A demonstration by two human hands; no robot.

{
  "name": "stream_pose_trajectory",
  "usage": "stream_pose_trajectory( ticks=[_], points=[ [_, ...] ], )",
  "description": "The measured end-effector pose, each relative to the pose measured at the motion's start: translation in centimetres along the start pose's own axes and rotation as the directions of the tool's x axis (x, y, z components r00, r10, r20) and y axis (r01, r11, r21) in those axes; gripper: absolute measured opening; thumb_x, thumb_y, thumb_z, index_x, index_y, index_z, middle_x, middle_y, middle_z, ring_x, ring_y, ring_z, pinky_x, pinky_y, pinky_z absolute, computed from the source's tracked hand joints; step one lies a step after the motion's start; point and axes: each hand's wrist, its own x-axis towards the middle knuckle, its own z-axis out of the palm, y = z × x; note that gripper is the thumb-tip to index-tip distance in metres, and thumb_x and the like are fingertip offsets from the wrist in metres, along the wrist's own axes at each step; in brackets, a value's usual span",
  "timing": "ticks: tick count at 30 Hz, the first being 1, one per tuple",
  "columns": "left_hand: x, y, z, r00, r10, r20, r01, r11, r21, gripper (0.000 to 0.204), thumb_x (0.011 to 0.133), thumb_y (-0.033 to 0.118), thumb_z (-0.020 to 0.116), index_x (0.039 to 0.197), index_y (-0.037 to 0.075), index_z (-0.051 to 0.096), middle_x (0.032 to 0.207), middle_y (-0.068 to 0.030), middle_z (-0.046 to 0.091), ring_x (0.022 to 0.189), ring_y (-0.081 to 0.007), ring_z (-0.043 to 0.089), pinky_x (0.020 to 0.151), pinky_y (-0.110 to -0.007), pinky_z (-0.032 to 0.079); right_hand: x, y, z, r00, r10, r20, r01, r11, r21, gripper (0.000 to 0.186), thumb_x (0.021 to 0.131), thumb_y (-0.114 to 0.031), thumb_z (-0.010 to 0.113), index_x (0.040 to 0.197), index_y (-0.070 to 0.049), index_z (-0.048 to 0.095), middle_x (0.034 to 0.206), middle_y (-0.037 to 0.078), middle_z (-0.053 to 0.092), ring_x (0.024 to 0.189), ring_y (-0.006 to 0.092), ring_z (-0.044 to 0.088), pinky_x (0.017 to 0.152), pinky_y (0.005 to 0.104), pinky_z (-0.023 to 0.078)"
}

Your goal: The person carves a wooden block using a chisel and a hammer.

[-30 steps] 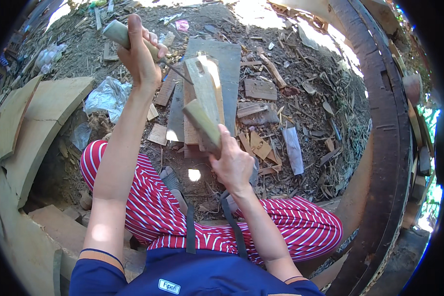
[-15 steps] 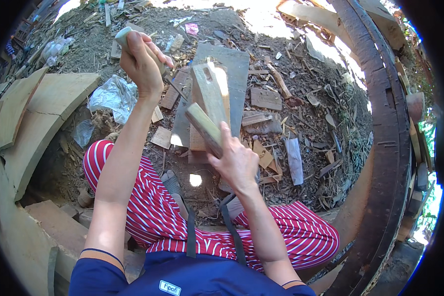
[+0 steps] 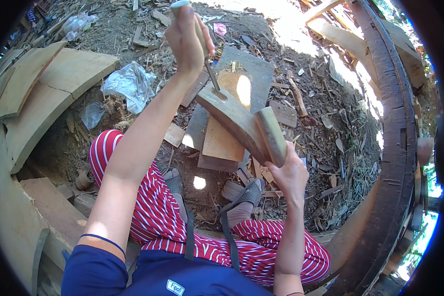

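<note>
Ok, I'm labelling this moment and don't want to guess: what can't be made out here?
Head view: the tip of the chisel-like tool, hidden at the slot in the wooden piece.
Head view: part of the wooden piece's near end, behind the wooden club.
Head view: the club's lower end, covered by the right hand.
Head view: part of the tool's handle, covered by the left hand.

Bright sunlight [image 3: 293,32] falls across dirt ground [image 3: 202,201] littered with wood scraps [image 3: 174,134].
</note>
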Motion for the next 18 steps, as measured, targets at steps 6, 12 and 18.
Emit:
stream_pose_trajectory(
  ticks=[6,12,18],
  points=[
    [-0.1,-2.3,-1.0,0.996,0.022,0.091,-0.023,1.000,0.007,0.057,0.096,0.059,0.045,0.074,0.007,0.048,0.052,-0.0036,0.048,0.037,-0.0125,0.048,0.033,-0.027,0.041,2.3,0.9,-0.5,0.998,-0.027,-0.054,0.023,0.998,-0.063,0.071,0.068,-0.029,0.082,0.130,-0.017,0.050,0.099,0.015,0.070,0.089,0.0360,0.069,0.073,0.0461,0.054],
    [-0.5,-3.0,-1.6,0.984,-0.130,-0.121,0.116,0.987,-0.115,0.057,0.092,0.062,0.049,0.073,0.009,0.045,0.052,-0.0032,0.045,0.036,-0.0133,0.045,0.034,-0.029,0.037,3.8,2.3,-1.0,1.000,-0.017,-0.022,0.016,0.999,-0.045,0.075,0.067,-0.029,0.081,0.134,-0.017,0.049,0.100,0.017,0.070,0.091,0.0353,0.069,0.076,0.0451,0.054],
    [-0.2,-4.2,-4.1,0.882,-0.298,-0.366,0.227,0.948,-0.225,0.047,0.091,0.047,0.063,0.070,0.011,0.041,0.051,-0.0009,0.043,0.038,-0.0134,0.045,0.036,-0.031,0.038,4.2,2.8,-0.8,0.998,-0.059,-0.016,0.058,0.997,-0.042,0.072,0.067,-0.030,0.080,0.131,-0.016,0.050,0.104,0.016,0.070,0.094,0.0351,0.068,0.079,0.0457,0.054]
  ],
)
